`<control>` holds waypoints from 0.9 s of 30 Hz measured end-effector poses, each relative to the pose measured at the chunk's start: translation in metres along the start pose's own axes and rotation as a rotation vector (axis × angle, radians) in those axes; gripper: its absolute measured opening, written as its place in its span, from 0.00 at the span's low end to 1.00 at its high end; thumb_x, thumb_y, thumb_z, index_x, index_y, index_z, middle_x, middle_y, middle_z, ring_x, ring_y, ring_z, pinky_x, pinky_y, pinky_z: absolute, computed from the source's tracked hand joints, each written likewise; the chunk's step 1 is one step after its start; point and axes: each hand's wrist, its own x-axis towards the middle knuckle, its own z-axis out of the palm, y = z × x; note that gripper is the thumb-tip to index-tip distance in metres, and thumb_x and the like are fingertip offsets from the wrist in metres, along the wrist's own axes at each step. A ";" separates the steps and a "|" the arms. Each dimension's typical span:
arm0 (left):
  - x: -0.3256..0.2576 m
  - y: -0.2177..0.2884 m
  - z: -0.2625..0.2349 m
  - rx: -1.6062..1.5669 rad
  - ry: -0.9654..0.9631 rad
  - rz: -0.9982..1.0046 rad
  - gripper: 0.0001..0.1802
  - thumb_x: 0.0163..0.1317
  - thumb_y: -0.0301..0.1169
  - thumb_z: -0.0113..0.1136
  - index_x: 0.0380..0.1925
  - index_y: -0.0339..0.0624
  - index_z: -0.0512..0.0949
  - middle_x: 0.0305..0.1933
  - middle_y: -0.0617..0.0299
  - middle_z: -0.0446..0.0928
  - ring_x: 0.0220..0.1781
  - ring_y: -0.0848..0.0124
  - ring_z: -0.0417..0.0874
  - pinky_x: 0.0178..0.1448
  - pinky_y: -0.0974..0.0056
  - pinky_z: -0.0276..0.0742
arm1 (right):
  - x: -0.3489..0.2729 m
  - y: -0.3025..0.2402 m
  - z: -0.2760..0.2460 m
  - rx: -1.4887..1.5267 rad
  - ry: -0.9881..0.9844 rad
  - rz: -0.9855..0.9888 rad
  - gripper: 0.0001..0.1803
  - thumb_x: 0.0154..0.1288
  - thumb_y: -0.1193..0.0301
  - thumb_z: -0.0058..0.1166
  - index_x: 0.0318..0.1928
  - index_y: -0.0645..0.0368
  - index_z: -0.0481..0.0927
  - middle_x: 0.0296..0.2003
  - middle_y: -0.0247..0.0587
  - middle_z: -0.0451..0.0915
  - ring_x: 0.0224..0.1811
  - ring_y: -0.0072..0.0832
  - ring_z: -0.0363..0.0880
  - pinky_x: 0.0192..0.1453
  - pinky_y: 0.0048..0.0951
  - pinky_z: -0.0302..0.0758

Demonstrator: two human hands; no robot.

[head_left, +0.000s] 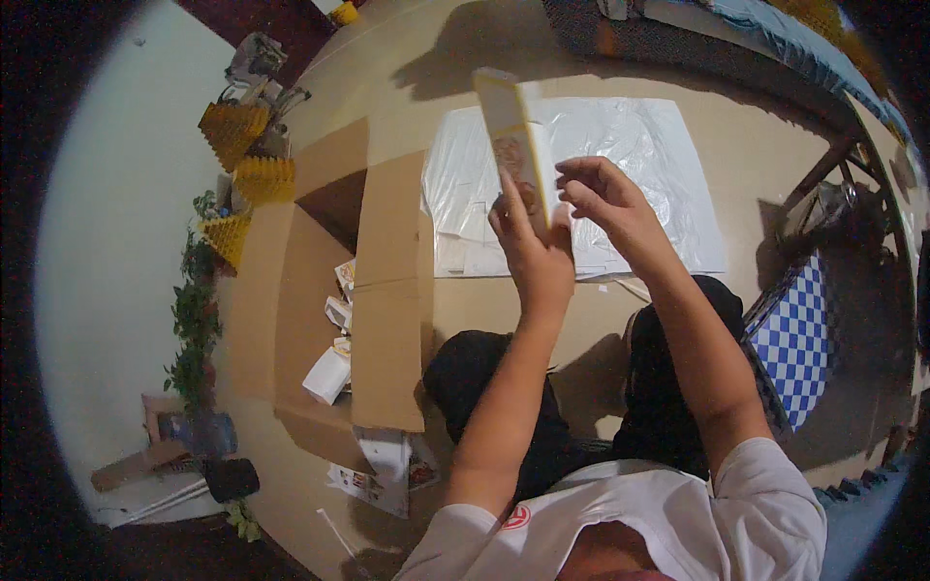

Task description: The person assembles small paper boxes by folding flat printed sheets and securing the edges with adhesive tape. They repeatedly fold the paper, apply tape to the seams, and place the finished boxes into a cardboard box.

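Note:
I hold a flat white carton (511, 131) with a printed picture on its side upright in front of me. My left hand (531, 247) grips its lower part from the left. My right hand (605, 198) pinches its right edge with fingertips. Below the hands a clear plastic sheet (639, 165) lies on the floor with flat white pieces on it. My legs in dark trousers are crossed under the forearms.
A large open cardboard box (387, 290) sits to my left, holding several small white cartons (329, 373). Yellow egg-tray stacks (232, 131) and a green trailing plant (194, 310) stand by the wall. A blue-white checked cloth (794, 339) lies at right. Printed sheets (378, 474) lie near my left knee.

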 end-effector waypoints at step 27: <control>0.044 0.001 -0.048 -0.426 -0.428 -0.047 0.18 0.69 0.36 0.53 0.55 0.40 0.76 0.52 0.58 0.73 0.53 0.69 0.74 0.61 0.66 0.66 | 0.000 0.017 -0.037 -0.253 -0.162 -0.135 0.15 0.69 0.73 0.52 0.54 0.62 0.72 0.47 0.35 0.72 0.52 0.22 0.72 0.60 0.26 0.68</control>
